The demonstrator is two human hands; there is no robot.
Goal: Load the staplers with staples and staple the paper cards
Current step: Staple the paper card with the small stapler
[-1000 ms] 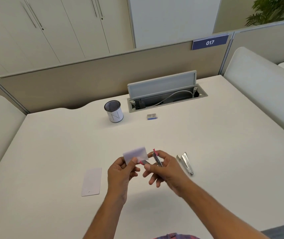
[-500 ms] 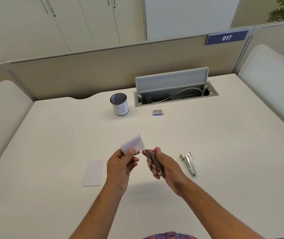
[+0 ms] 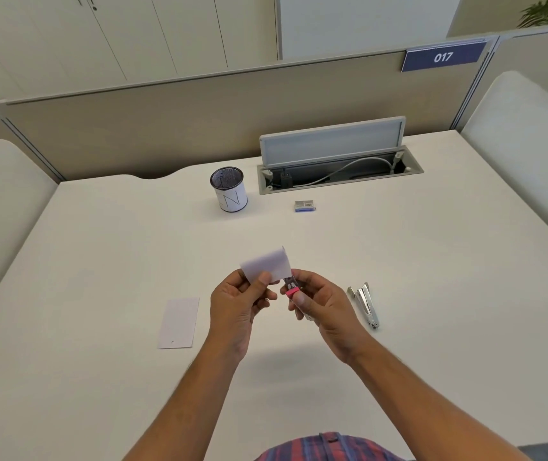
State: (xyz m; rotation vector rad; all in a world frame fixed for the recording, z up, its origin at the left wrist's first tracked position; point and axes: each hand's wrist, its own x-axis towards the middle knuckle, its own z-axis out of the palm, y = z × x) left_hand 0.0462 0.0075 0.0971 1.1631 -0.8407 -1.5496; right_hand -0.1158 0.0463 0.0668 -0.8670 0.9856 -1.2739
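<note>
My left hand (image 3: 237, 299) pinches a white paper card (image 3: 267, 266) between thumb and fingers, holding it above the desk. My right hand (image 3: 324, 304) grips a small stapler with a pink end (image 3: 291, 289), its tip against the card's lower right edge. A second white card (image 3: 179, 322) lies flat on the desk to the left. An open silver stapler (image 3: 365, 304) lies on the desk to the right of my right hand. A small box of staples (image 3: 304, 206) sits farther back.
A mesh pen cup (image 3: 229, 191) stands at the back of the white desk (image 3: 432, 294). Beside it an open cable tray (image 3: 339, 174) with a raised lid is set into the desk. Beige partitions close off the back and sides.
My right hand turned the pink stapler and brought it up to the card's edge. The left hand raised the card slightly. The view shifted.
</note>
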